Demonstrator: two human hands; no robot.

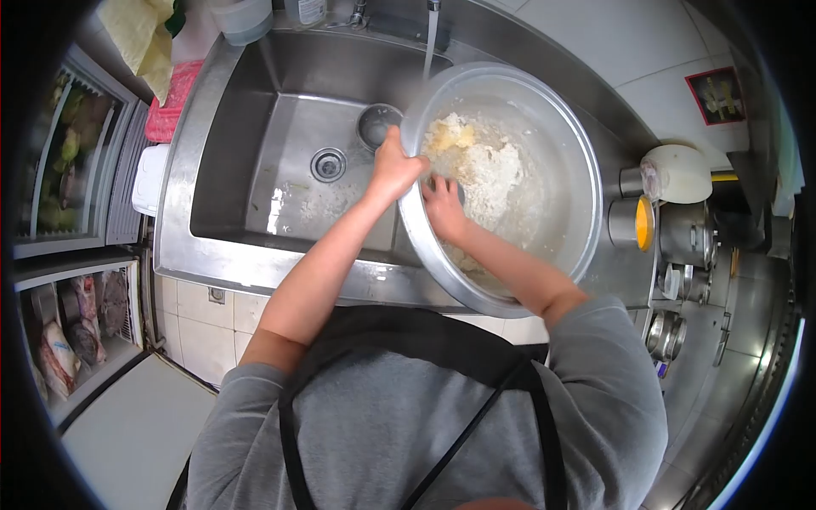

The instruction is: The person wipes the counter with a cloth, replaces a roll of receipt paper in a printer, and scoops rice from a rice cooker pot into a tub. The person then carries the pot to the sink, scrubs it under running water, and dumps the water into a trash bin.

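A large round metal basin [557, 110] stands tilted at the right side of the sink. White, crumbly, flour-like matter [497, 174] clings to its inside, with a yellow patch [450, 134] near the far left wall. My left hand [396, 168] is closed around the basin's left rim, thumb on top. Inside the basin, my right hand [444, 208] is low near the left wall, its fingers curled. A small dark grey thing shows beside those fingers; I cannot tell what it is. A small round metal bowl [378, 127] sits in the sink just beyond my left hand.
The steel sink [289, 161] has a drain [328, 165] and wet scraps. Water runs from a tap [432, 38] behind the basin's rim. Pots [684, 234] and a container with yellow inside [643, 225] stand right. An open fridge compartment [81, 327] with bagged food is left.
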